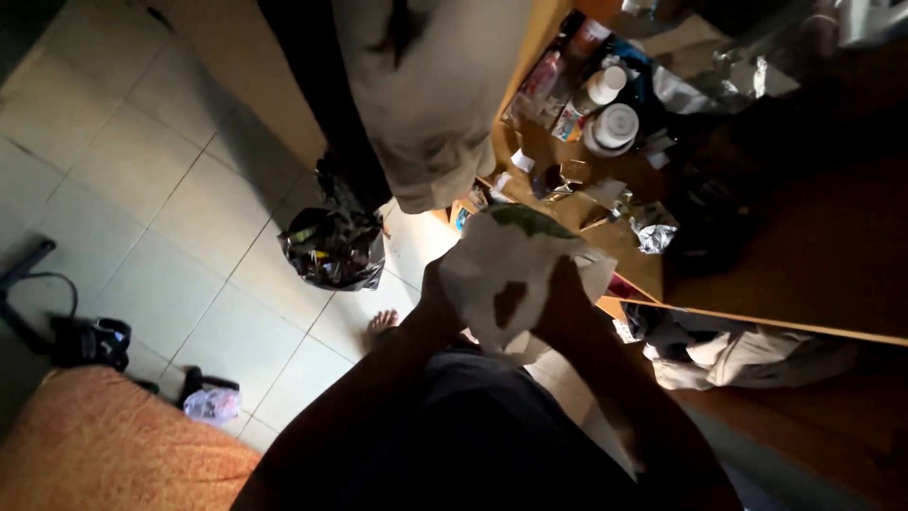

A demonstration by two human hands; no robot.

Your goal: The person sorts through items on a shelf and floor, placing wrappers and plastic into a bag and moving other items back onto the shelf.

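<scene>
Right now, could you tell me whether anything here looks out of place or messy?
Yes: crumpled foil and scraps litter the wooden table, and clothes spill from under its edge.

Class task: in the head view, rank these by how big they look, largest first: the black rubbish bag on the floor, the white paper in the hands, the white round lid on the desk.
1. White paper, though it is nearest the camera, so its rank over the bag is unsure.
2. Black rubbish bag.
3. White round lid, clearly smallest.

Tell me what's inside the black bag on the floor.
The black bag stands open on the tiled floor, stuffed with dark crumpled rubbish and some bright wrapper scraps on top. Anything deeper is covered and too dark to tell.
</scene>
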